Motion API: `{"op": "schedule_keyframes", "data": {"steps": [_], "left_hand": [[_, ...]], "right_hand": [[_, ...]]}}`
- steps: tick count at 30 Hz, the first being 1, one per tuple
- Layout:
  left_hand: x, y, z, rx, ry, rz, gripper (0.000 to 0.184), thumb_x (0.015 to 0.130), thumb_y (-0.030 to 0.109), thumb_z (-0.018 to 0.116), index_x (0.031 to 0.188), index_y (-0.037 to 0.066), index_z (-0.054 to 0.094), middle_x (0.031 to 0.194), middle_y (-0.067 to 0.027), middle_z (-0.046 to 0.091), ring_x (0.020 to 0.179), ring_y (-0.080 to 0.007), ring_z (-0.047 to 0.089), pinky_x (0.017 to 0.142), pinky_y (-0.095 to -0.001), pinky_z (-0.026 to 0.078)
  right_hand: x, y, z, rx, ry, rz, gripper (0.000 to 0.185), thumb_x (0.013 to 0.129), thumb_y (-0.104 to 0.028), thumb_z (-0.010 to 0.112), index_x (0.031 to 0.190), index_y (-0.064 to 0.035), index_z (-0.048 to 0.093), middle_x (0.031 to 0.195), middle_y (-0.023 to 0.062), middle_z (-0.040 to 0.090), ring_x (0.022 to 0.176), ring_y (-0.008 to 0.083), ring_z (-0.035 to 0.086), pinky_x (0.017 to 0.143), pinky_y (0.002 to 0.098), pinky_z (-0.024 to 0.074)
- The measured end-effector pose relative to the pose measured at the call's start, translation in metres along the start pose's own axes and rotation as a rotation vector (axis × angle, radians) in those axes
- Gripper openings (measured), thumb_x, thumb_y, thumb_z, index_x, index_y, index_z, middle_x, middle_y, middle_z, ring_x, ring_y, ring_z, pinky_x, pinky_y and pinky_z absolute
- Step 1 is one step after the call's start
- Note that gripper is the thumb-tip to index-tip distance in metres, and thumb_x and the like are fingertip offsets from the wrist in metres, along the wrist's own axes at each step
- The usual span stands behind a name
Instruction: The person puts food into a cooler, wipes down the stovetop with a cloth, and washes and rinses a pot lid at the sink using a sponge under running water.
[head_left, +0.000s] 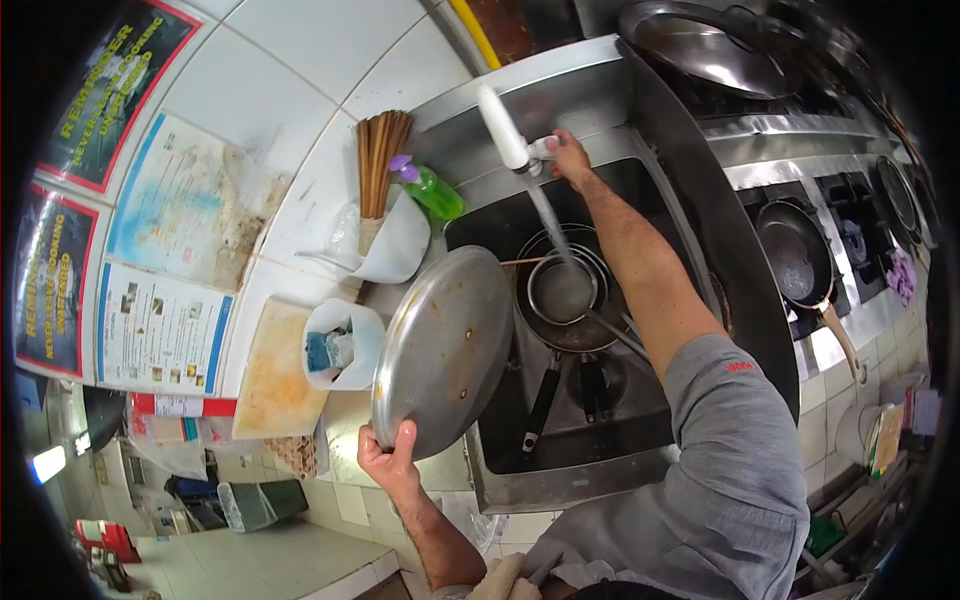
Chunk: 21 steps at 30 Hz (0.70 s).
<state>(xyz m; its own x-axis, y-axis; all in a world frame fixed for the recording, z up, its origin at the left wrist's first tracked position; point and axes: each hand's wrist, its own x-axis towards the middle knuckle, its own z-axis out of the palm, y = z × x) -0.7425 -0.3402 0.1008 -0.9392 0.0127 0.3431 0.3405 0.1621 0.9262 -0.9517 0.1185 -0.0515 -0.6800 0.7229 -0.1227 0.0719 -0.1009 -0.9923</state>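
Observation:
My left hand [392,462] grips the lower rim of a large round metal pot lid [440,350], thumb on its face. The lid is tilted up at the sink's left edge, with two rivets showing. My right hand [570,160] has its fingers closed around the small handle of the white tap [505,130]. A stream of water [547,215] runs from the tap into a small saucepan [563,290]. That pan sits over larger round pans inside the steel sink [640,425]. Black pan handles [542,405] point toward me.
Left of the sink stand a white container [395,245] with a bundle of sticks [380,160], a green soap bottle [435,192], a white tub [345,340] with cloths, and a cutting board [280,365]. On the right, a frying pan [793,255] rests on the stove.

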Motion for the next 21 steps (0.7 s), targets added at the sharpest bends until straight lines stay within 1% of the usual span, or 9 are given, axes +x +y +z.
{"op": "schedule_keyframes", "data": {"steps": [2, 3, 7, 10, 13, 15, 18, 19, 21], "left_hand": [[-0.011, 0.002, -0.004, -0.003, 0.014, -0.003, 0.029, 0.069, 0.005, 0.073, 0.071, 0.009, 0.045, 0.072, 0.0005, 0.052, 0.065, -0.0053, 0.042, 0.063, -0.0203, 0.036], [-0.015, 0.005, -0.002, -0.005, 0.02, -0.003, 0.031, 0.07, 0.006, 0.074, 0.069, 0.01, 0.043, 0.071, 0.0005, 0.052, 0.064, -0.0049, 0.042, 0.062, -0.0196, 0.035], [-0.026, 0.01, 0.003, 0.0, 0.004, -0.001, 0.031, 0.07, 0.005, 0.075, 0.067, 0.007, 0.045, 0.066, 0.0009, 0.05, 0.06, -0.0053, 0.039, 0.058, -0.0212, 0.033], [-0.032, 0.01, 0.006, 0.051, -0.064, 0.03, 0.03, 0.069, 0.004, 0.075, 0.066, 0.006, 0.045, 0.064, 0.0006, 0.049, 0.058, -0.0055, 0.039, 0.055, -0.021, 0.033], [-0.032, 0.017, 0.009, 0.124, -0.118, 0.126, 0.024, 0.07, 0.004, 0.074, 0.069, 0.004, 0.05, 0.063, 0.0002, 0.05, 0.059, -0.0063, 0.042, 0.054, -0.021, 0.034], [-0.034, 0.023, 0.015, 0.061, -0.137, 0.104, 0.018, 0.071, 0.006, 0.073, 0.074, 0.002, 0.056, 0.069, -0.0006, 0.055, 0.063, -0.0076, 0.047, 0.058, -0.0222, 0.039], [-0.042, 0.026, 0.011, 0.033, -0.157, 0.1, 0.021, 0.072, 0.009, 0.074, 0.085, 0.0, 0.059, 0.077, -0.0028, 0.059, 0.068, -0.0101, 0.052, 0.062, -0.0246, 0.044], [-0.047, 0.03, 0.014, -0.026, -0.197, 0.207, 0.022, 0.074, 0.009, 0.072, 0.087, -0.002, 0.058, 0.079, -0.0044, 0.059, 0.068, -0.0109, 0.052, 0.062, -0.0252, 0.044], [-0.059, 0.041, 0.016, -0.11, -0.299, 0.189, 0.022, 0.075, 0.009, 0.07, 0.089, -0.002, 0.057, 0.08, -0.0055, 0.059, 0.068, -0.0115, 0.052, 0.063, -0.0254, 0.044]], "right_hand": [[0.001, -0.013, 0.002, -0.094, 0.006, 0.082, 0.043, 0.087, -0.035, 0.052, 0.121, -0.0091, 0.047, 0.088, 0.0111, 0.061, 0.052, 0.0196, 0.055, 0.043, 0.0324, 0.0455], [0.003, -0.018, 0.001, -0.197, 0.002, 0.119, 0.044, 0.086, -0.039, 0.051, 0.118, -0.0073, 0.049, 0.081, 0.0108, 0.061, 0.046, 0.0192, 0.053, 0.04, 0.0325, 0.044], [-0.001, -0.01, 0.002, 0.031, -0.04, 0.251, 0.045, 0.085, -0.038, 0.054, 0.113, -0.0026, 0.05, 0.073, 0.0111, 0.058, 0.046, 0.0183, 0.052, 0.035, 0.0308, 0.0416], [-0.048, 0.004, 0.001, 0.301, -0.034, 0.207, 0.032, 0.085, -0.03, 0.054, 0.102, -0.0034, 0.054, 0.067, 0.0073, 0.053, 0.045, 0.0155, 0.051, 0.033, 0.0279, 0.0411], [-0.127, 0.001, -0.026, 0.427, -0.17, 0.165, 0.019, 0.083, -0.018, 0.057, 0.097, -0.0089, 0.049, 0.069, 0.0022, 0.05, 0.05, 0.0118, 0.051, 0.036, 0.026, 0.041], [-0.202, -0.022, -0.053, 0.457, -0.091, 0.107, 0.02, 0.081, -0.013, 0.058, 0.1, -0.0089, 0.05, 0.074, 0.0015, 0.054, 0.055, 0.0106, 0.052, 0.044, 0.0255, 0.044], [-0.301, -0.028, -0.096, 0.43, -0.057, -0.038, 0.022, 0.081, -0.013, 0.06, 0.101, -0.0045, 0.054, 0.073, 0.0021, 0.055, 0.06, 0.0096, 0.052, 0.052, 0.0248, 0.0438], [-0.333, -0.033, -0.113, 0.31, -0.075, -0.066, 0.022, 0.084, -0.013, 0.058, 0.103, -0.0037, 0.054, 0.075, 0.0012, 0.054, 0.063, 0.0087, 0.052, 0.054, 0.0241, 0.0431], [-0.395, -0.046, -0.149, 0.182, -0.105, -0.072, 0.022, 0.087, -0.014, 0.056, 0.105, -0.0024, 0.055, 0.077, -0.0002, 0.054, 0.067, 0.0074, 0.052, 0.057, 0.0228, 0.0427]]}}
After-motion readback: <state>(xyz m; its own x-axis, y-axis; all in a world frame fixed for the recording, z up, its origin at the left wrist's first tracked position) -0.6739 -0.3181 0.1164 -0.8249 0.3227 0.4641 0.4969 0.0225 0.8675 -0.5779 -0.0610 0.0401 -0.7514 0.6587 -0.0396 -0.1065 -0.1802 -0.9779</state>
